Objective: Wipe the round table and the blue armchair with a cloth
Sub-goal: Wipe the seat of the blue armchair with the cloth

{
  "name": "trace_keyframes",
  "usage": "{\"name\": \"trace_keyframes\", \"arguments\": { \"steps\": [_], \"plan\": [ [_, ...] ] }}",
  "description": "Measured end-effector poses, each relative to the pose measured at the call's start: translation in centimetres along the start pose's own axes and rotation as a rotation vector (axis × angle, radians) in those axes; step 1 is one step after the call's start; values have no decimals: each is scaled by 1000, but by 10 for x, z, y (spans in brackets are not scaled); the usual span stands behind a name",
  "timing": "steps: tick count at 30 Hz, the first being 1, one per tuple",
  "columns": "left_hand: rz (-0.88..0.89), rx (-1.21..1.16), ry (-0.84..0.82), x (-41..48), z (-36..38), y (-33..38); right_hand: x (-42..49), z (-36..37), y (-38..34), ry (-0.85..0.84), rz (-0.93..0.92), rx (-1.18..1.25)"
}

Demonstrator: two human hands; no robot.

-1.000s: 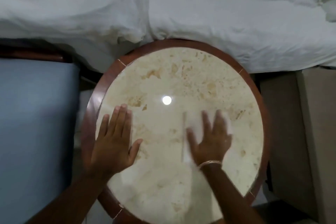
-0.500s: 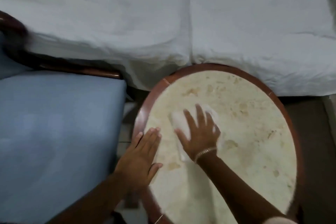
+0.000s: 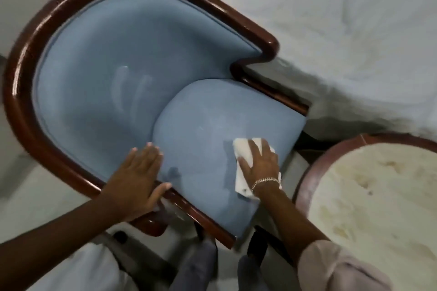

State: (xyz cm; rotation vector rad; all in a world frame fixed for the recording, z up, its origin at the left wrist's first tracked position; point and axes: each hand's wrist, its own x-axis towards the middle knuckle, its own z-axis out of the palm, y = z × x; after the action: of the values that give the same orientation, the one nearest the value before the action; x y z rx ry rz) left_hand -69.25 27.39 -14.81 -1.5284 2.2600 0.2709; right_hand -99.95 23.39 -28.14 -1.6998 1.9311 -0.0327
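The blue armchair [image 3: 113, 59] with a dark red wooden frame fills the left and middle of the view. My right hand [image 3: 260, 163] presses a white cloth [image 3: 243, 149] flat on the right side of the seat cushion [image 3: 203, 130]. My left hand [image 3: 137, 175] lies flat, fingers together, on the chair's near left arm and the cushion's edge, holding nothing. The round table [image 3: 305, 186], with its pale marble top and wooden rim, stands at the lower right, beside the chair.
A bed with a white duvet [image 3: 354, 30] runs along the upper right, close behind the chair and table. Pale floor [image 3: 21, 186] shows left of the chair. My legs [image 3: 196, 267] stand at the chair's front edge.
Both hands left the round table and moved left onto the armchair. The cloth went with my right hand onto the seat cushion. The view swung left toward the chair.
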Motion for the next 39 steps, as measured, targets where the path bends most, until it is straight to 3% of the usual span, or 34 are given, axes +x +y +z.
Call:
{"name": "trace_keyframes", "arguments": {
  "steps": [2,4,10,12,16,17,19,21,22,25,27,29,31,34,39],
  "plan": [
    [-106,24,21,-25,2,-24,30,16,-32,-9,7,55],
    [-164,37,34,-41,2,-38,40,40,-50,-58,-36,-57],
    [-273,-6,75,-30,-8,-33,23,53,13,16,-458,-400],
    [-255,-3,79,-29,-2,-33,55,49,10,13,-330,-355],
    [-256,9,117,-29,3,-36,114,65,-76,77,-10,-176],
    [-258,15,124,-29,4,-35,122,73,-97,42,-51,-189],
    [-256,14,127,-30,-1,-36,107,90,-118,-20,-354,-323],
    [-255,-7,117,-30,-6,-36,55,99,-100,-38,-672,-416],
    [-260,-16,117,-31,-7,-35,28,100,-79,-32,-743,-426],
    [-272,-55,132,-33,-5,-36,13,79,-29,35,-576,-364],
    [-267,-67,145,-35,0,-37,53,75,-48,72,-301,-282],
    [-289,-70,160,-38,9,-39,95,89,-104,34,-196,-186],
    [-266,-68,168,-47,13,-36,107,109,-157,-72,-300,-169],
    [-266,-66,201,-43,7,-33,105,126,-197,-118,-615,-344],
    [-273,-60,184,-30,2,-38,42,119,-166,-88,-852,-430]
  ]
}}
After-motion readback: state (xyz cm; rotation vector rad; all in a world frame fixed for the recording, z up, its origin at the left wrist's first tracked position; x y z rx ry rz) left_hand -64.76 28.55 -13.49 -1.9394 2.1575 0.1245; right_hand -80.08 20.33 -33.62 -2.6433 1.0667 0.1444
